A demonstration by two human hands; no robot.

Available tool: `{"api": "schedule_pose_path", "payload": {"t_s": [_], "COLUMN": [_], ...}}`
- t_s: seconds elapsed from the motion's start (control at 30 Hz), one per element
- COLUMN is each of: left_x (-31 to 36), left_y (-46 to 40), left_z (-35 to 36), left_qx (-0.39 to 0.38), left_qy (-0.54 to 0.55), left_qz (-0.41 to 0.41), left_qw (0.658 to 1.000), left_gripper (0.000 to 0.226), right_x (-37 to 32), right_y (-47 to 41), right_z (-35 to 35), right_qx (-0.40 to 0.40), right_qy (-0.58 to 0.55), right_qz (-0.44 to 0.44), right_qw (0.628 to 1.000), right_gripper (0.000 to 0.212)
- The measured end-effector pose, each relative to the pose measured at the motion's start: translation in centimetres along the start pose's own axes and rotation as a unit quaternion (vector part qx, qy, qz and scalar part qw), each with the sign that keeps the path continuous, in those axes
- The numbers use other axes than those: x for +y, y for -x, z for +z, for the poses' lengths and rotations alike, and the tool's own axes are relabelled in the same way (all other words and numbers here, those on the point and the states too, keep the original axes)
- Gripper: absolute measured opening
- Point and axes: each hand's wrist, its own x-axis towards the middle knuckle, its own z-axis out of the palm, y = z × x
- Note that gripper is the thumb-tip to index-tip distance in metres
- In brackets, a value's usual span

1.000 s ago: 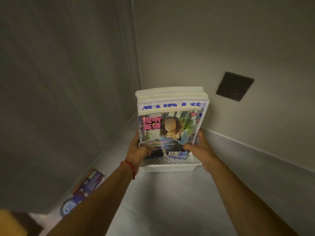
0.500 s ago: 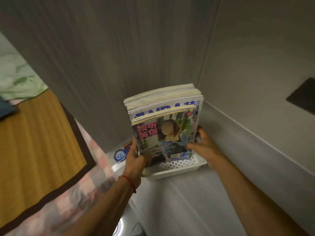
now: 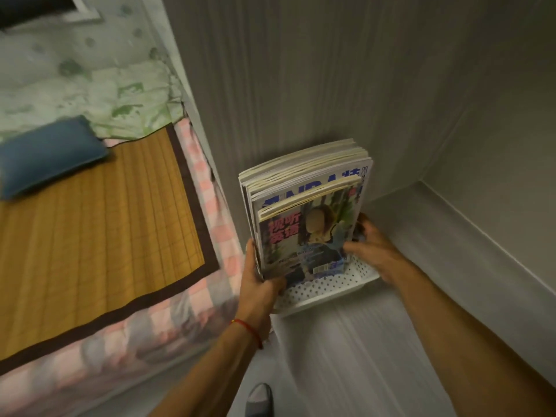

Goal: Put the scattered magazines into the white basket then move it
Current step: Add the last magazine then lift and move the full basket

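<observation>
A white perforated basket (image 3: 328,288) is held up in front of me, above the grey floor near a wall corner. Several magazines (image 3: 304,218) stand upright in it, the front one with a colourful cover and pink Chinese characters. My left hand (image 3: 258,284) grips the basket's left side with the thumb on the front magazine. My right hand (image 3: 371,251) holds the right side, fingers pressed against the magazine's lower right edge. A red string is on my left wrist.
A bed (image 3: 99,212) with a woven bamboo mat, a blue pillow (image 3: 51,153) and a green-patterned blanket lies to the left. Grey wood-grain walls (image 3: 301,70) meet in a corner behind the basket, with a skirting board (image 3: 469,236) on the right. A foot (image 3: 258,401) shows below.
The view has swung left: the bed has come into sight and the dark wall socket has left the frame. Both hands keep hold of the basket, now nearer the bed's edge.
</observation>
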Motion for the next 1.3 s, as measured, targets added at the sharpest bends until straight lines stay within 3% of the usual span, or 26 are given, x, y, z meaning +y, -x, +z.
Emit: {"api": "schedule_pose_path", "payload": {"t_s": [0.17,0.37,0.47,0.57,0.63,0.7,0.8,0.97,1.17,1.23,1.3], "left_x": [-0.9,-0.8,-0.8,-1.0,-0.9,-0.9,-1.5,-1.9,-2.0,-1.3,-0.8], "left_y": [-1.2,-2.7,-3.2,-3.3,-3.3,-3.3,-3.2,-3.9,-4.6,-4.5,-4.4], "left_z": [-0.1,-0.1,0.0,-0.3,0.0,0.4,0.5,0.4,0.5,0.2,-0.9], "left_qx": [0.079,0.119,0.120,0.120,0.114,0.114,0.119,0.139,0.143,0.133,0.136], "left_qy": [0.081,0.097,0.153,0.234,0.215,0.138,0.068,0.027,0.064,0.066,0.036], "left_qz": [-0.080,-0.116,-0.106,-0.099,-0.089,-0.069,-0.034,0.000,-0.019,-0.028,-0.031], "left_qw": [0.990,0.981,0.975,0.960,0.966,0.981,0.990,0.990,0.987,0.989,0.990], "left_gripper": [0.108,0.076,0.050,0.043,0.038,0.042,0.044,0.039,0.037,0.037,0.035], "right_x": [-0.6,-1.2,-1.2,-1.5,-1.2,-0.9,0.0,0.7,0.6,0.2,0.3], "right_y": [-2.0,-4.1,-4.7,-4.8,-4.6,-4.4,-4.1,-4.8,-4.3,-4.0,-2.9], "right_z": [0.0,0.5,0.4,0.4,0.1,0.1,0.8,1.6,1.2,1.4,2.1], "right_qx": [-0.014,-0.014,-0.007,-0.015,0.006,0.082,0.162,0.172,0.153,0.129,0.172], "right_qy": [0.014,0.022,0.011,-0.005,-0.025,-0.016,0.104,0.110,0.139,0.177,0.262], "right_qz": [-0.009,-0.010,-0.001,-0.004,-0.013,-0.001,0.035,0.011,-0.026,-0.023,-0.020], "right_qw": [1.000,1.000,1.000,1.000,1.000,0.996,0.981,0.979,0.978,0.975,0.949], "right_gripper": [0.074,0.074,0.070,0.069,0.061,0.044,0.032,0.030,0.028,0.031,0.036]}}
